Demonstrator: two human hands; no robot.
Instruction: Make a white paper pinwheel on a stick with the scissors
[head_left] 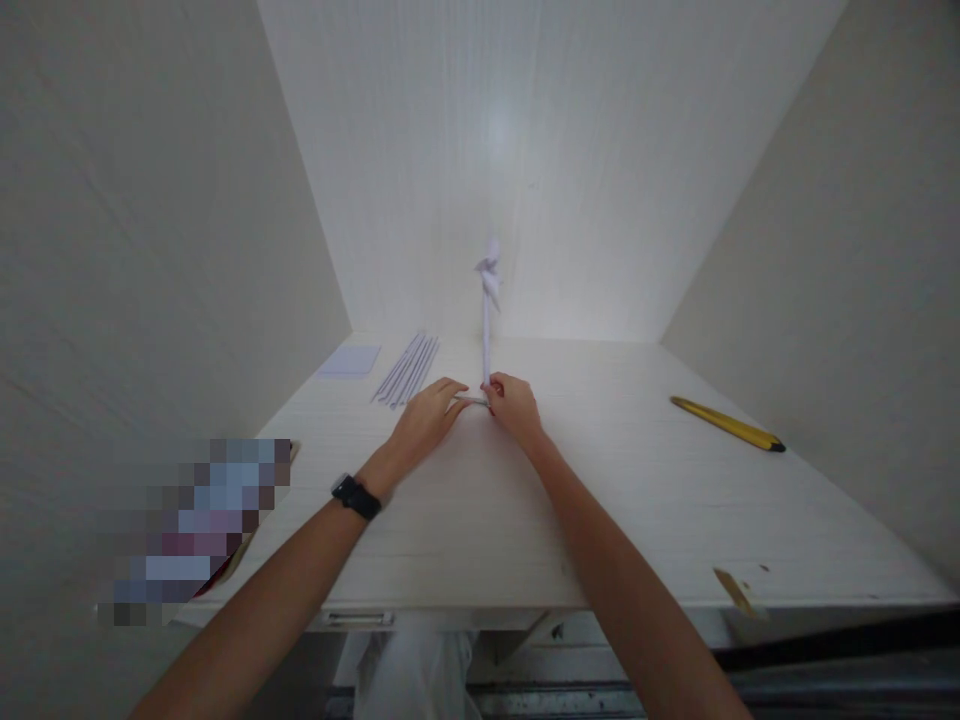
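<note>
My left hand (429,418), with a black watch on the wrist, is closed around one end of a thin pale stick (472,401) lying sideways between my hands. The stick's other end meets the fingers of my right hand (516,408). That hand pinches the lower end of a white rolled-paper tube (486,335), which stands upright. At the tube's top are folded paper blades (490,268), like a pinwheel. Whether the stick touches or enters the tube is hidden by my right fingers.
Several thin paper sticks (409,370) lie left of my hands, beside a pale square of paper (350,361). A yellow pencil-shaped case or cutter (727,424) rests at the right. A blurred-out object covers the left edge. Walls enclose the white desktop (600,480) on three sides.
</note>
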